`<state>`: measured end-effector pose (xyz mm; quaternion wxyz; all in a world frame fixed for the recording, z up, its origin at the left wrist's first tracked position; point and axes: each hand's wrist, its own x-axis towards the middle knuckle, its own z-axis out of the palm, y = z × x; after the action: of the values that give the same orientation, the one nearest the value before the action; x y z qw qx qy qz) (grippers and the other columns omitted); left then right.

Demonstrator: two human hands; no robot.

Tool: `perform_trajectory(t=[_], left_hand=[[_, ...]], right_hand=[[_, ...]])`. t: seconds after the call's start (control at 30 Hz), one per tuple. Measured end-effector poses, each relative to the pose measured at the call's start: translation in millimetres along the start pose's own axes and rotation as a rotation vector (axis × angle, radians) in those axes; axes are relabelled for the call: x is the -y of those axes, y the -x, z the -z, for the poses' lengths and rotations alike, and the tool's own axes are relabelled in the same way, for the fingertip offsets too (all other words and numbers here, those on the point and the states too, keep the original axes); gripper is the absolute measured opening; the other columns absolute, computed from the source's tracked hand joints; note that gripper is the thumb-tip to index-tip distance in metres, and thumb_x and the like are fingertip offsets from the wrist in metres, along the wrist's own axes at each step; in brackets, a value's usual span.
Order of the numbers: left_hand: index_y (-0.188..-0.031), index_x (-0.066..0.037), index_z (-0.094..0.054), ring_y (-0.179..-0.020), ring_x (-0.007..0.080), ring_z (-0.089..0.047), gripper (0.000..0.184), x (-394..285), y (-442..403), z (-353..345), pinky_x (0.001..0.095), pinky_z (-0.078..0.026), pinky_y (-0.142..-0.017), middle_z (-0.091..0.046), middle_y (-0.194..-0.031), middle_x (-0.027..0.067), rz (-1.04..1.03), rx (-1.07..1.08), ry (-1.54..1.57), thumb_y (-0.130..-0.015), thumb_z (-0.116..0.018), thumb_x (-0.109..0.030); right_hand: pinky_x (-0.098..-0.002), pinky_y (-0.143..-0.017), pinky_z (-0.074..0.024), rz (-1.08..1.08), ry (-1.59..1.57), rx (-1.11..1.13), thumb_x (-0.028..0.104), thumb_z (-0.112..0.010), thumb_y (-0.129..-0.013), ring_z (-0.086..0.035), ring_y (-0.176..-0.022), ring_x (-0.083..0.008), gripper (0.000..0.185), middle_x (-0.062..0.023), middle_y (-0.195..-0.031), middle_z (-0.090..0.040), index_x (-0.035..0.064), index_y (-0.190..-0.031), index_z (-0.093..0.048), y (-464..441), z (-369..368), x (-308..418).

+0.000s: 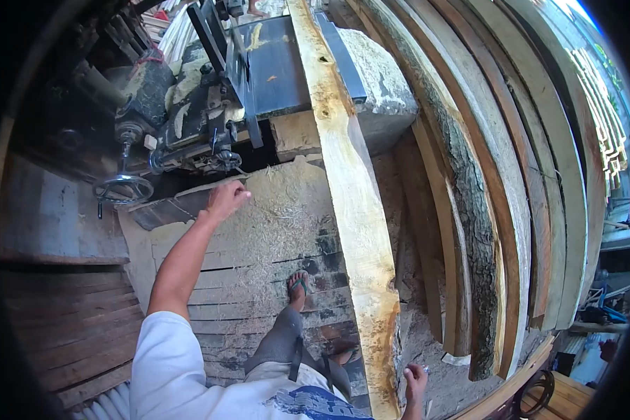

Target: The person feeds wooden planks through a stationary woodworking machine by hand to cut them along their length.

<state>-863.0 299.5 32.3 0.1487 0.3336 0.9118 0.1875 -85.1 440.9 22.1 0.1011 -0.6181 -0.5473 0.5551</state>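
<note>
A long pale plank (357,203) with brown stains and knots runs from the machine's dark metal table (278,66) down to the lower right of my body. My left hand (229,200) is stretched out over the sawdust-covered floor, left of the plank and apart from it; its fingers are curled and nothing shows in them. Beside the plank's near end, on its right, is my right hand (416,378), with its fingers bent. Whether it touches the plank or holds something small, I cannot make out.
A handwheel (124,190) juts out from the machine at the left. Several long boards, one with rough bark (472,203), lie stacked on the right. Sawdust (287,196) covers the slatted floor around my sandalled foot (297,283). Part of another person's foot shows at the top.
</note>
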Motion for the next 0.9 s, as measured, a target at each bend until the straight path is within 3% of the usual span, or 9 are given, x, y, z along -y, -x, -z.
perform_trajectory(t=[0.13,0.27,0.33,0.53,0.6,0.7,0.8,0.87,0.9], left_hand=[[-0.085,-0.007,-0.068,-0.085,0.0322,-0.066,0.028,41,-90,64,0.0435,-0.052,-0.077,-0.068,-0.083,0.0129,-0.33,-0.093,-0.24,-0.086,-0.07,-0.034],[-0.077,-0.007,-0.065,-0.079,0.0307,-0.064,0.029,83,-150,84,0.0425,-0.051,-0.074,-0.065,-0.077,0.0111,-0.642,-0.022,-0.455,-0.086,-0.071,-0.034],[-0.072,-0.008,-0.062,-0.076,0.0297,-0.063,0.031,86,-167,80,0.0418,-0.051,-0.072,-0.063,-0.073,0.0103,-0.783,0.003,-0.479,-0.086,-0.07,-0.034],[-0.067,-0.012,-0.056,-0.06,0.0301,-0.061,0.03,103,-203,49,0.0426,-0.047,-0.057,-0.058,-0.063,0.011,-0.929,-0.052,-0.571,-0.087,-0.07,-0.029],[-0.067,-0.012,-0.056,-0.061,0.0319,-0.062,0.032,111,-209,37,0.0436,-0.047,-0.056,-0.059,-0.063,0.0132,-0.844,-0.115,-0.556,-0.09,-0.068,-0.031],[-0.07,-0.008,-0.059,-0.07,0.0415,-0.063,0.041,118,-208,11,0.05,-0.046,-0.058,-0.064,-0.071,0.018,-0.08,-0.585,-0.262,-0.096,-0.058,-0.04],[-0.071,-0.005,-0.062,-0.07,0.0441,-0.063,0.048,94,-208,7,0.0533,-0.045,-0.06,-0.066,-0.073,0.0197,0.384,-0.871,-0.044,-0.097,-0.054,-0.045],[-0.08,-0.003,-0.063,-0.069,0.0405,-0.062,0.043,98,-201,4,0.0479,-0.048,-0.064,-0.064,-0.072,0.0168,0.384,-0.943,0.176,-0.098,-0.057,-0.042],[-0.096,-0.001,-0.062,-0.081,0.0358,-0.062,0.036,91,-191,5,0.0436,-0.048,-0.077,-0.065,-0.086,0.0151,0.218,-1.132,0.393,-0.096,-0.062,-0.037]], right_hand=[[-0.0334,-0.096,-0.044,0.124,0.018,-0.017,0.039,-0.064,-0.093,-0.058,-0.109,-0.021,0.047,-0.0127,-0.113,-0.065,0.0009,-0.121,-0.062,-86,-99,138],[-0.0365,-0.082,-0.0504,0.083,0.625,0.022,0.054,-0.061,-0.091,-0.066,-0.092,-0.023,0.061,-0.0186,-0.092,-0.069,-0.0033,-0.114,-0.062,-145,-182,192],[-0.0394,-0.074,-0.0512,0.03,0.496,0.085,0.06,-0.062,-0.088,-0.066,-0.08,-0.0231,0.067,-0.0184,-0.08,-0.068,-0.0037,-0.108,-0.065,-160,-183,176],[-0.0337,-0.07,-0.0492,-0.162,0.263,0.237,0.06,-0.066,-0.086,-0.059,-0.077,-0.0145,0.06,-0.0049,-0.084,-0.065,0.0023,-0.101,-0.065,-162,-170,180],[-0.0333,-0.069,-0.0486,-0.145,0.25,0.233,0.059,-0.066,-0.086,-0.058,-0.077,-0.0141,0.059,-0.0046,-0.083,-0.064,0.0013,-0.098,-0.064,-163,-175,191],[-0.0289,-0.064,-0.0459,-0.13,0.186,0.182,0.056,-0.071,-0.083,-0.055,-0.072,-0.0106,0.056,-0.0008,-0.08,-0.062,0.0015,-0.094,-0.066,-169,-177,177],[-0.0231,-0.054,-0.036,-0.054,0.137,0.189,0.057,-0.069,-0.086,-0.046,-0.064,-0.0048,0.053,0.0061,-0.074,-0.055,0.004,-0.09,-0.064,-164,-181,183],[-0.0228,-0.051,-0.0317,-0.042,0.132,0.169,0.057,-0.07,-0.085,-0.042,-0.06,-0.0035,0.052,0.0075,-0.069,-0.051,0.0062,-0.08,-0.06,-161,-182,188],[-0.0224,-0.05,-0.0346,0.013,0.116,0.148,0.046,-0.071,-0.087,-0.044,-0.056,-0.0036,0.042,0.0052,-0.066,-0.055,0.0057,-0.079,-0.061,-162,-181,184]])
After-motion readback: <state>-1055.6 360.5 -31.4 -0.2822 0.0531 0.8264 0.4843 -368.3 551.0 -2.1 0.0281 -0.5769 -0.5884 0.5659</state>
